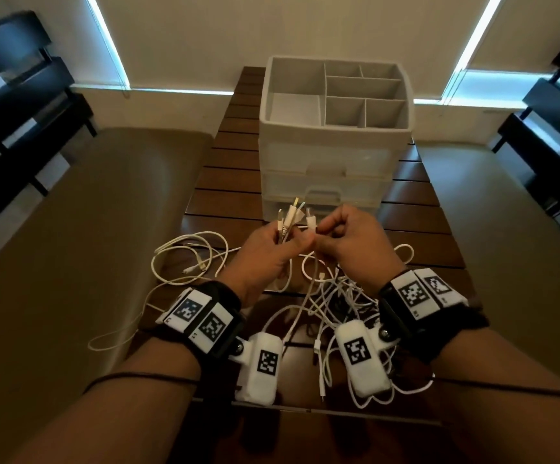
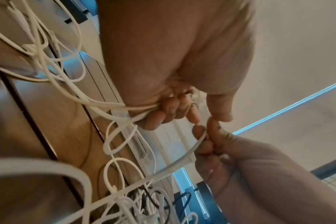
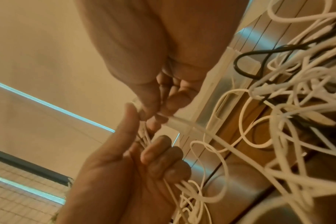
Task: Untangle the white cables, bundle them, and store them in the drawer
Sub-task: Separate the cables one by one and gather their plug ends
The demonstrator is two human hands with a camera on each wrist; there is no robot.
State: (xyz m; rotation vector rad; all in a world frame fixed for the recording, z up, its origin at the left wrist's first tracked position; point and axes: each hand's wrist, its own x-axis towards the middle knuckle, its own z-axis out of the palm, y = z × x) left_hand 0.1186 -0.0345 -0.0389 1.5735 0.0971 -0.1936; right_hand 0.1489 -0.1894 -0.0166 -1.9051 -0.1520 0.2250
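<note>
At frame centre, the left hand (image 1: 273,249) grips gathered white cables (image 1: 335,316) while the right hand (image 1: 355,237) pinches one cable end (image 1: 311,222).

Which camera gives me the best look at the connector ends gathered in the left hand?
The head view: the connector ends fan up above the left hand against the drawer unit. The left wrist view shows only cables entering the curled fingers; the right wrist view shows them blurred behind the thumb.
</note>
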